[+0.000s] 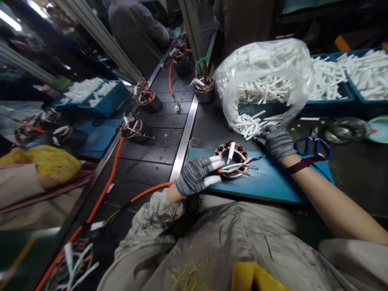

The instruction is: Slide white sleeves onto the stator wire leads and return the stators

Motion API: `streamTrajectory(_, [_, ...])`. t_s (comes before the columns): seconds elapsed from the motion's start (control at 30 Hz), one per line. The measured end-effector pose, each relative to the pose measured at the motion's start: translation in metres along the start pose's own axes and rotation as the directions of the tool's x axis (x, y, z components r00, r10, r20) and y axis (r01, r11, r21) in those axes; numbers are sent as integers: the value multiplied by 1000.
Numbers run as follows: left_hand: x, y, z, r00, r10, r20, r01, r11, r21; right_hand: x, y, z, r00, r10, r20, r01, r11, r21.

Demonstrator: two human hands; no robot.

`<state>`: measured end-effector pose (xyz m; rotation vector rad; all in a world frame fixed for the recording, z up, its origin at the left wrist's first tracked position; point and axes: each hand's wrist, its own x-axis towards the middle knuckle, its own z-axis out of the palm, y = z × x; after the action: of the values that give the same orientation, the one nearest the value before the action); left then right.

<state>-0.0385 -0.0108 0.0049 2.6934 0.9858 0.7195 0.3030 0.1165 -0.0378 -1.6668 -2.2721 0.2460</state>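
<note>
One stator (235, 157), axis upright

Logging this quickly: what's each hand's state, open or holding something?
Left hand: fingers parted at the copper-wound ring; grip cannot be told.
Right hand: at the white tubes, fingertips unclear; cannot tell whether it holds any.

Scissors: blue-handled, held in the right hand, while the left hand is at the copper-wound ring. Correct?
Not quite: the blue-handled scissors aren't held. The head view shows them lying beside the right hand, which is at the white tubes instead. The left hand is at the copper-wound ring, as you said.
</note>
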Motion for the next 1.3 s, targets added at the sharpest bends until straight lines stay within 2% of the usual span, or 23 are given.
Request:
streamTrajectory(0.07, [-4, -5, 3, 1000, 6, 21, -4, 993, -118, -16, 0, -5, 996, 46, -72, -39, 994, 97])
streamTrajectory(0.1, [-4, -4, 8, 999, -16, 33, 20, 992, -126, -27, -3, -9, 992, 70, -106, -56, 989, 135])
streamTrajectory(0.2, [2, 13, 25, 989, -123, 82, 124, 992, -10, -66, -19, -27, 970, 175, -167, -107, 929, 353])
streamTrajectory(0.23, [4, 19, 29, 984, -153, 86, 150, 988, 31, -80, -25, -34, 957, 250, -150, -132, 830, 542])
streamTrajectory(0.27, [5, 25, 32, 983, -169, 79, 165, 985, 54, -93, -30, -41, 944, 310, -111, -163, 732, 661])
streamTrajectory(0.33, [7, 34, 34, 988, -150, 22, 149, 988, 37, -114, -36, -50, 918, 392, -59, -210, 608, 766])
streamTrajectory(0.4, [8, 38, 31, 992, -116, -49, 115, 993, -30, -127, -39, -51, 907, 420, -12, -250, 563, 788])
streamTrajectory(0.47, [9, 39, 26, 985, -143, -92, 135, 987, -91, -131, -39, -47, 908, 417, 52, -282, 512, 811])
streamTrajectory(0.57, [13, 38, 20, 986, -166, -31, 158, 972, -172, -127, -40, -36, 919, 378, 109, -288, 456, 842])
streamTrajectory(0.7, [18, 35, 14, 995, -83, 50, 94, 958, -271, -120, -43, -30, 962, 274, 22, -163, 502, 849])
streamTrajectory(0.77, [20, 33, 11, 996, -65, 66, 83, 944, -321, -116, -43, -30, 985, 166, -38, -63, 561, 826])
streamTrajectory(0.83, [24, 30, 7, 992, -55, 113, 93, 926, -367, -111, -43, -32, 998, 47, -50, 9, 624, 781])
streamTrajectory(0.93, [32, 27, 4, 978, -46, 204, 119, 925, -361, -98, -47, -35, 996, -61, 58, -6, 632, 775])
streamTrajectory(1.03, [43, 27, 4, 953, -65, 296, 133, 967, -217, -83, -60, -41, 974, -132, 182, -58, 634, 771])
streamTrajectory(1.13, [51, 31, 5, 921, -91, 379, 128, 989, -72, -73, -70, -50, 952, -205, 229, -26, 690, 723])
streamTrajectory(1.2, [52, 34, 4, 917, -120, 381, 148, 988, -46, -69, -65, -54, 948, -206, 242, -27, 706, 708])
streamTrajectory(1.3, [49, 40, 5, 931, -203, 304, 226, 973, -43, -54, -38, -50, 994, 8, 108, -69, 816, 574])
